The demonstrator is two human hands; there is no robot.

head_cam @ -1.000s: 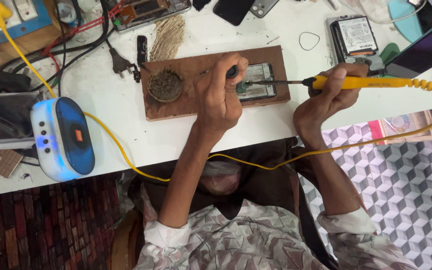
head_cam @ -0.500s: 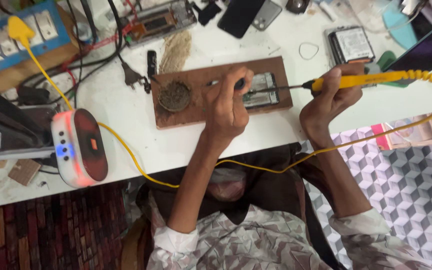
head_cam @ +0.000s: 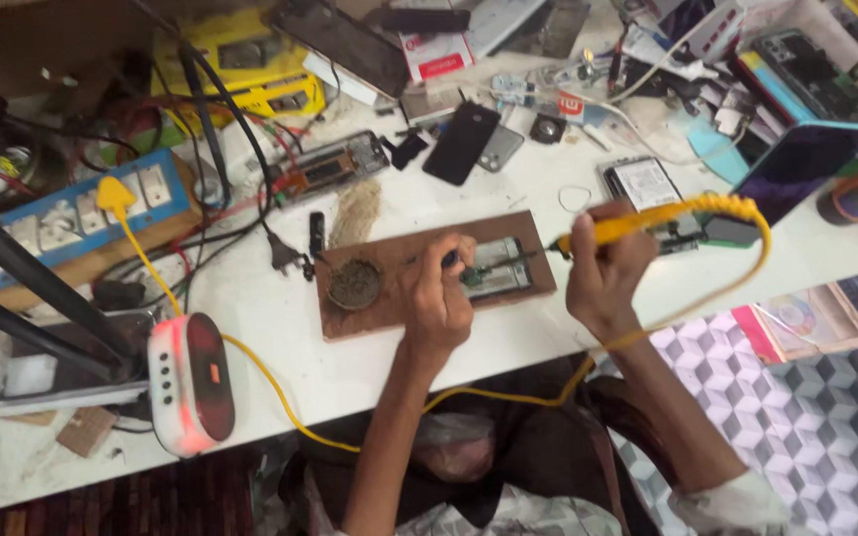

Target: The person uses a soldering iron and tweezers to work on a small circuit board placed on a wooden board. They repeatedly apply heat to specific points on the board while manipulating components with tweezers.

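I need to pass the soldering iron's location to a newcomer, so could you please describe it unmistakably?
Start at the brown wooden board on the white table. Just right of it, the right hand holds the soldering iron, its tip aimed at the board. It alone has a bright yellow handle trailing a coiled yellow cord.

A yellow-handled soldering iron (head_cam: 628,226) was held nearly level above the tabletop, its thin dark tip pointing toward a small metal-framed circuit board (head_cam: 497,269). A coiled yellow sleeve ran from the handle's rear into a yellow cord that looped down off the tabletop edge. The board lay flat on a brown wooden block (head_cam: 389,298), near its right end. A slim dark-handled tool (head_cam: 449,260) rested at the board's left edge, tip against it
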